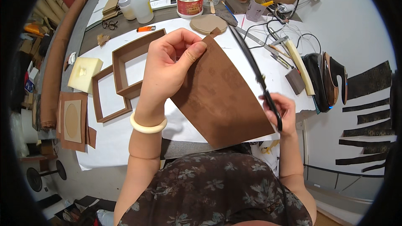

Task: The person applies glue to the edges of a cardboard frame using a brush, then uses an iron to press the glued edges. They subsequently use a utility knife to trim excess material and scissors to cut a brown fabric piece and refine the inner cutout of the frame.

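"Workroom, one: pale wall (322, 58) at right, hung with dark strips (365, 83); long brown roll (63, 54) at left; bench covered in white paper (102, 152). What do you log at centre?"

"From my distant seat I log one brown sheet (222, 100), tilted, held up over the near part of the bench, between the two hands."

"Left hand (171, 60)?"

"Cream bangle (148, 128) at the wrist; thumb and fingers pinched on the sheet near its upper end."

"Right hand (284, 111)?"

"Fingers curled round the handle of long black scissors (253, 65), blades pointing away beside the sheet's right edge. I cannot tell whether they touch it."

"Remaining stock?"

"I count two open brown frames, larger (138, 39) and smaller (97, 100), left of the sheet; one pale yellow block (86, 69), just beside them; one flat oval board (207, 24), beyond the sheet; one white tub (190, 0) with red label, behind the board"
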